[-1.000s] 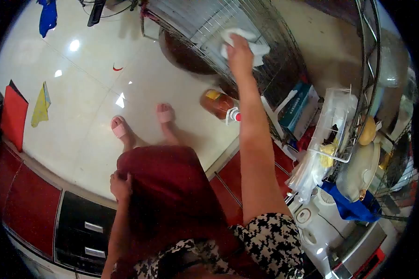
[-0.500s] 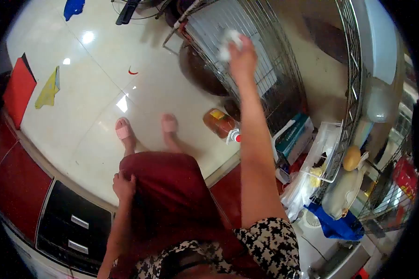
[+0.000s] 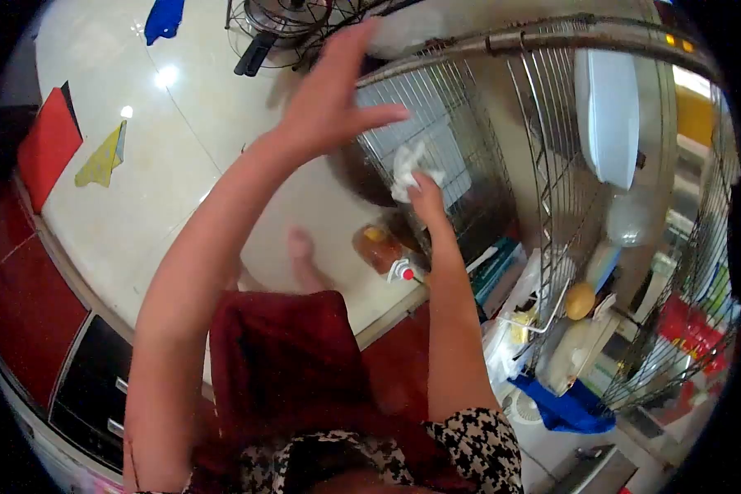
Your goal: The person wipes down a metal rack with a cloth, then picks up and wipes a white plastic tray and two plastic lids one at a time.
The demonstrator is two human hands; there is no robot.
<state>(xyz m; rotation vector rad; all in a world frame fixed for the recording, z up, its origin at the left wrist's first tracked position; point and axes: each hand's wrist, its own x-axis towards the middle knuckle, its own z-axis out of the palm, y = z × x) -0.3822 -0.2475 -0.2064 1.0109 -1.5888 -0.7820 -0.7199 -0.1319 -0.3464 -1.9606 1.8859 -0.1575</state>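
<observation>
My right hand (image 3: pixel 426 198) is closed round a crumpled white tissue (image 3: pixel 408 169), held over the wire shelf of a metal rack (image 3: pixel 486 165). A flat, pale panel (image 3: pixel 445 140) shows on or beneath the wires there. Raised at the rack's front corner is my left hand (image 3: pixel 337 95), its fingers stretched out and its thumb spread wide, with nothing in it. The fingertips reach up to the rack's top rail (image 3: pixel 527 39), overlapping its end in this view. Dark red cloth (image 3: pixel 284 362) hangs over my lap.
On the floor by the rack stands a large bottle of amber liquid (image 3: pixel 376 251), near a brown rounded pot (image 3: pixel 358 173). A pan with a black handle (image 3: pixel 258 53) is at the top. A white basin (image 3: pixel 611 119) and a yellow-brown oval item (image 3: pixel 580 301) sit on the right.
My left hand has let go of the red cloth and risen to the rack's rail. My right hand, with the tissue, sits lower in view. The view has shifted toward the rack.
</observation>
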